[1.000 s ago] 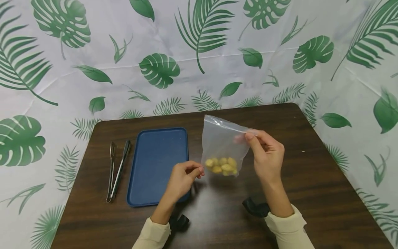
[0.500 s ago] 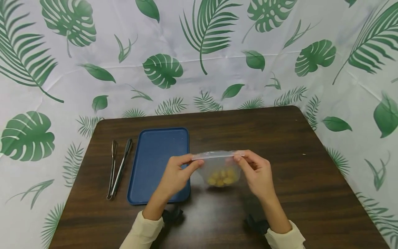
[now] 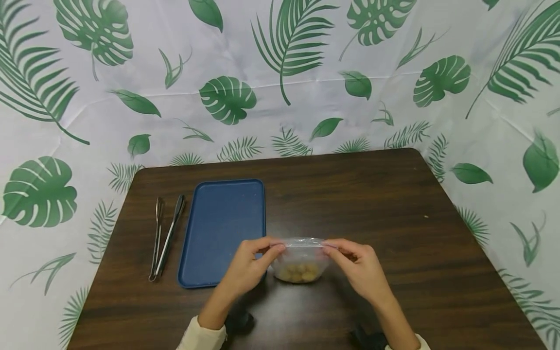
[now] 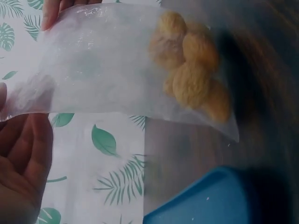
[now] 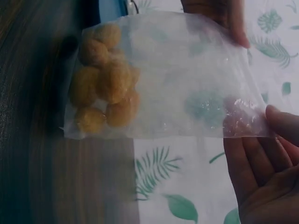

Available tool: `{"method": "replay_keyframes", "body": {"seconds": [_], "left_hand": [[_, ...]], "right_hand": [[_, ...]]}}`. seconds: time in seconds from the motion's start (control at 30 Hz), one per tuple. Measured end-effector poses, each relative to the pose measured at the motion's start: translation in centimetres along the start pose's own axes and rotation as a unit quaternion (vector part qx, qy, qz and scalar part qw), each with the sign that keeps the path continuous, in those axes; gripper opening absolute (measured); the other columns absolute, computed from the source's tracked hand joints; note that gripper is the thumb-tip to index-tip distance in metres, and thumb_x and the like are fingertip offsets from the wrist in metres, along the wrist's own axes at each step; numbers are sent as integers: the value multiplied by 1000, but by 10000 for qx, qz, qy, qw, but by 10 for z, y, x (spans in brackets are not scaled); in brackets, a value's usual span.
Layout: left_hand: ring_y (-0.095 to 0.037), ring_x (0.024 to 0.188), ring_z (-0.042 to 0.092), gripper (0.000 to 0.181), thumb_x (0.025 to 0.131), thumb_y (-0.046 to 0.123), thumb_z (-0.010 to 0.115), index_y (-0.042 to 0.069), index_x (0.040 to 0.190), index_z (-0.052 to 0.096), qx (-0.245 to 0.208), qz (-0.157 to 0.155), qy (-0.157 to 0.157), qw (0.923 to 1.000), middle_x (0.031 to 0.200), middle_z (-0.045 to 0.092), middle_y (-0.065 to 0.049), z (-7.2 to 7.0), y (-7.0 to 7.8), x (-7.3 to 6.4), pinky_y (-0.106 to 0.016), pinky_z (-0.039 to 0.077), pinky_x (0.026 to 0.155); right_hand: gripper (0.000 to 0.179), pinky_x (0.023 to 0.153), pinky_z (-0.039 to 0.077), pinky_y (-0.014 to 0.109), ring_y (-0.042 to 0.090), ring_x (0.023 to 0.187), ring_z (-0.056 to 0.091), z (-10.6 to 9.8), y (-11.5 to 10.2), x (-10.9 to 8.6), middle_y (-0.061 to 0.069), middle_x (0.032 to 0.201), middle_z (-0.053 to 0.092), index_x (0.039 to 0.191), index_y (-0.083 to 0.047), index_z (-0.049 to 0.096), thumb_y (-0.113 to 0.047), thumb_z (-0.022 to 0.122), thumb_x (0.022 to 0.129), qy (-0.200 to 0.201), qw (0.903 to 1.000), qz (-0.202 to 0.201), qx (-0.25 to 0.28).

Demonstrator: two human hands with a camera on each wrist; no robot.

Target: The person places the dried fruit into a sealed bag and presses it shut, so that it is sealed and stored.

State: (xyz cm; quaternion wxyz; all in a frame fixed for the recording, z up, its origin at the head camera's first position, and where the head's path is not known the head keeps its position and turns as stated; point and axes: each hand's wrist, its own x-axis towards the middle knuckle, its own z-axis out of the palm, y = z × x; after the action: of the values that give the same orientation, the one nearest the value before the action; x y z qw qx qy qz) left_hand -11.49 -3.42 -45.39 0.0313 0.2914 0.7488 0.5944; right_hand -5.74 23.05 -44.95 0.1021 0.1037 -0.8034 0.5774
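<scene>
Between my hands hangs a clear plastic zip bag (image 3: pixel 304 256), its top edge stretched level. Several yellowish-brown, wrinkled, walnut-like pieces (image 4: pixel 191 84) lie bunched at its bottom, and the right wrist view also shows these pieces (image 5: pixel 114 81) through the film. My left hand (image 3: pixel 246 266) pinches the bag's top left corner between thumb and fingers. At the top right corner, my right hand (image 3: pixel 362 268) pinches it the same way. The bag is just above or on the table; which one I cannot tell.
A blue rectangular tray (image 3: pixel 218 228) lies left of the bag, partly behind my left hand. Further left are metal tongs (image 3: pixel 171 233) with their arms spread. The dark wooden table (image 3: pixel 372 194) reaches back to a leaf-printed cloth (image 3: pixel 306 87). A tiny pale speck lies at right.
One second ago only my right hand held the bag, raised and tilted. My left hand has since gripped the other top corner, and both hands have lowered the bag toward me.
</scene>
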Motion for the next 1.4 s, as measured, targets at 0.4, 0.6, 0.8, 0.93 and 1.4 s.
{"method": "replay_keyframes", "body": {"seconds": [0.4, 0.6, 0.8, 0.93, 1.4], "left_hand": [[-1, 65, 57, 8, 94, 9, 74, 9, 101, 78, 489, 644, -22, 9967, 81, 76, -3, -4, 6, 2, -22, 50, 59], [5, 59, 51, 8, 95, 16, 74, 10, 94, 79, 1170, 775, -342, 9895, 78, 75, -1, -2, 15, 10, -17, 46, 54], [1, 61, 61, 7, 93, 18, 77, 12, 94, 78, 2262, 1271, -544, 9642, 81, 77, 3, 0, 28, 17, -14, 47, 58], [-1, 67, 67, 12, 96, 26, 73, 15, 97, 79, 2891, 1297, -1034, 9428, 86, 79, 5, 4, 33, 22, -16, 50, 61], [-3, 63, 60, 7, 97, 20, 73, 15, 91, 71, 3704, 2274, -903, 8961, 76, 69, 8, -2, 49, 19, -18, 49, 58]], "right_hand": [[16, 73, 60, 26, 8, 84, 74, 1, -4, 3, 1, 96, 81, 108, -11, 78, -5, 72, 95, -427, 9983, -152, -367], [12, 74, 61, 26, 10, 87, 76, 9, -9, 15, 5, 99, 81, 105, -7, 79, -5, 71, 95, -994, 9909, -774, -473], [11, 72, 60, 22, 9, 85, 77, 10, -16, 22, 1, 97, 80, 104, -8, 78, -9, 73, 94, -1275, 9817, -1000, -1002], [11, 71, 58, 19, 4, 81, 74, 13, -20, 25, 1, 97, 80, 106, -10, 76, -13, 69, 98, -1790, 9692, -923, -1416], [7, 54, 39, 11, -9, 58, 42, 10, -44, 28, -16, 78, 67, 98, -21, 73, -19, 67, 101, -1790, 9412, -1587, -2387]]}}
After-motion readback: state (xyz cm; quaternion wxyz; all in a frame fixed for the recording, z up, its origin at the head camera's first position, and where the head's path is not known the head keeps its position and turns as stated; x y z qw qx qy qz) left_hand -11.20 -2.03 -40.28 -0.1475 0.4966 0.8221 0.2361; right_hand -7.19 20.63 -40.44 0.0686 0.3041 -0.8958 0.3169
